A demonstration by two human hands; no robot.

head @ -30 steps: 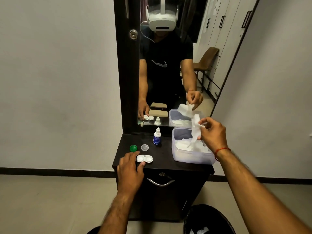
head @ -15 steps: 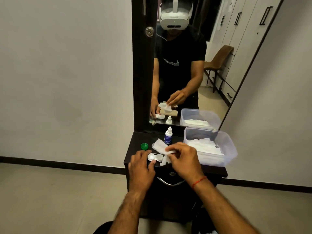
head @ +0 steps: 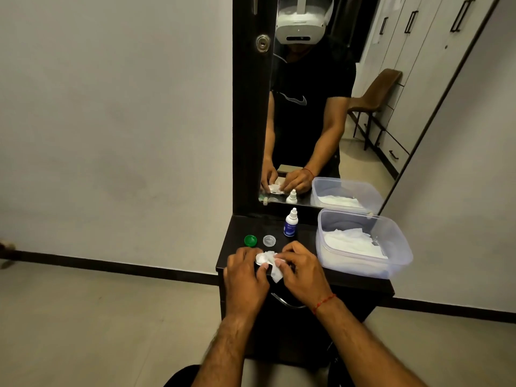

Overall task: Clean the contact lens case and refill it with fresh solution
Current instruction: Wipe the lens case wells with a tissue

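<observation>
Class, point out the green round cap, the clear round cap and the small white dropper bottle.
Green round cap [head: 250,240], head view, cap's middle.
Clear round cap [head: 269,240], head view, its centre.
Small white dropper bottle [head: 290,228], head view, blue label.

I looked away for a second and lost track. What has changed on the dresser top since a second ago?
The right hand pulled a tissue from the clear tub, carried it left and down, and now presses it onto the lens case. The left hand holds the case as before. The green cap, clear cap and solution bottle have not moved.

two caps [head: 250,240] left of bottle [head: 290,226], tub [head: 396,241] right.
</observation>
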